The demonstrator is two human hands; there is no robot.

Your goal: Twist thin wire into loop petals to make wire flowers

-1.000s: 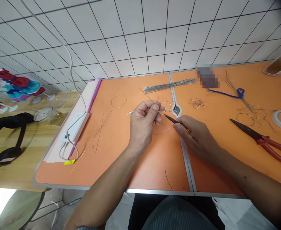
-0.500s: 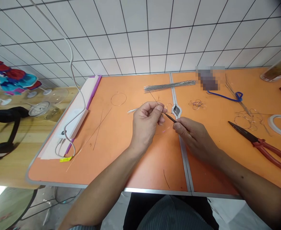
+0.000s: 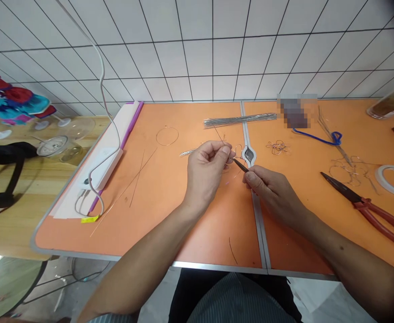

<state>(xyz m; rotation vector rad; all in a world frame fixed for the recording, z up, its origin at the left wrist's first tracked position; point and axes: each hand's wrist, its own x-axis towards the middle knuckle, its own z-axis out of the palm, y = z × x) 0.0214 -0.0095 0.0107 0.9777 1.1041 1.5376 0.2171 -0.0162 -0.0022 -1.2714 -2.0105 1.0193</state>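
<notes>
The dark tool has moved up to the left hand, which pinches fine wire near frame centre, the right hand clasping the tool; wire-working appears underway, calling for steady hold.

The worktop is orange, edged grey. The tool is dark; the pliers are black with red handles. The wire bundle is silver, the cord blue, the tag yellow. Black lines grid the white wall.
</notes>
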